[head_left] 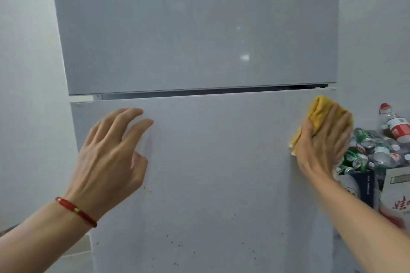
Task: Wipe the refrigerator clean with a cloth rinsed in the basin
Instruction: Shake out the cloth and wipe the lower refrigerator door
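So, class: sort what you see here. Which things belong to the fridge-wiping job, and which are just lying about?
Part of the job:
refrigerator
yellow cloth, pressed to the lower door by the right hand
left hand, open by the door

Just lying about:
cardboard box of cans
plastic bottle

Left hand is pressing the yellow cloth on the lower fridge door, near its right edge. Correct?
Wrong hand. The head view shows the right hand pressing the yellow cloth on the lower fridge door, near its right edge. The left hand holds nothing.
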A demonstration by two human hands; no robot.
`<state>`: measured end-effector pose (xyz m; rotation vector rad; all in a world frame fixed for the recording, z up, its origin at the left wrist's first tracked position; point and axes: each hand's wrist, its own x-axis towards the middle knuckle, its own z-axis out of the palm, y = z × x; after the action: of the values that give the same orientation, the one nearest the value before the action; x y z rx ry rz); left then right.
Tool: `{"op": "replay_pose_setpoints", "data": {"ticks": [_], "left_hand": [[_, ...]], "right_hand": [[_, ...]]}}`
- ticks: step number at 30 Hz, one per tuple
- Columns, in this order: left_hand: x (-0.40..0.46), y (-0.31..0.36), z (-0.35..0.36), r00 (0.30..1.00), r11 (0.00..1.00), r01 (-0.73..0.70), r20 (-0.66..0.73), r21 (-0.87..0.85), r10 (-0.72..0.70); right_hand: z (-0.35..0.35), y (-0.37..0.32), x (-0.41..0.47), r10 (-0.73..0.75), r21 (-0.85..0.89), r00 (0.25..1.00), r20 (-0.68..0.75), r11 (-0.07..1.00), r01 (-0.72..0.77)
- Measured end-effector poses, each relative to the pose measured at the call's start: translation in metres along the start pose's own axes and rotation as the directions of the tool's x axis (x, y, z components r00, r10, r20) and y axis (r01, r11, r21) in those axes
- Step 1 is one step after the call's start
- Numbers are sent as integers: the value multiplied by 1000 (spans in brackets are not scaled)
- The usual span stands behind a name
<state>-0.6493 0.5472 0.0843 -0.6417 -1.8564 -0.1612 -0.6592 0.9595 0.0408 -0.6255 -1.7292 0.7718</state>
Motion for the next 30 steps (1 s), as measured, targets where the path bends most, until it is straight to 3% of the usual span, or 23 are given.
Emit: {"op": "replay_pose_setpoints", "data": {"ticks": [2, 4, 6, 9, 12, 15, 17, 19, 20, 21, 23, 27, 30], "left_hand": [[-15, -1, -4, 984, 982, 176, -24, -75, -179], [-29, 7, -5, 926, 911, 352, -63, -213, -373], [-46, 14, -6, 804, 752, 527, -54, -396, -592], [-79, 26, -4, 597, 433, 672, 95, -601, -796], [-109, 25, -7, 473, 278, 729, 166, -626, -865], [-126, 14, -14, 368, 181, 741, 167, -646, -915], [-133, 8, -17, 393, 209, 753, 172, -624, -903], [-139, 8, -17, 455, 282, 753, 161, -595, -876], [-141, 8, -16, 479, 309, 751, 158, -584, -864], [-143, 9, -14, 499, 331, 747, 158, -576, -852], [-148, 11, -10, 542, 368, 740, 175, -563, -822], [-150, 13, -2, 583, 394, 730, 208, -559, -785], [-153, 11, 1, 597, 381, 722, 241, -578, -765]], "right_hand": [[7, -21, -27, 132, 80, 991, -20, 988, -130], [21, -46, -58, 110, 83, 993, -49, 991, -105], [39, -78, -99, -32, 21, 998, -51, 999, 33], [60, -134, -165, -310, -71, 950, 22, 948, 311], [83, -186, -232, -660, -70, 745, 98, 742, 667], [107, -221, -279, -820, -51, 555, 144, 553, 831], [117, -222, -299, -882, -87, 415, 221, 406, 910], [125, -205, -310, -937, -124, 192, 292, 162, 979], [125, -194, -308, -950, -120, 123, 288, 92, 988], [122, -184, -302, -962, -100, 105, 252, 82, 992], [109, -160, -280, -964, -68, 196, 180, 186, 980], [77, -76, -212, -849, -134, 513, 125, 498, 857], [55, -4, -175, -650, -175, 752, 114, 732, 659]]}}
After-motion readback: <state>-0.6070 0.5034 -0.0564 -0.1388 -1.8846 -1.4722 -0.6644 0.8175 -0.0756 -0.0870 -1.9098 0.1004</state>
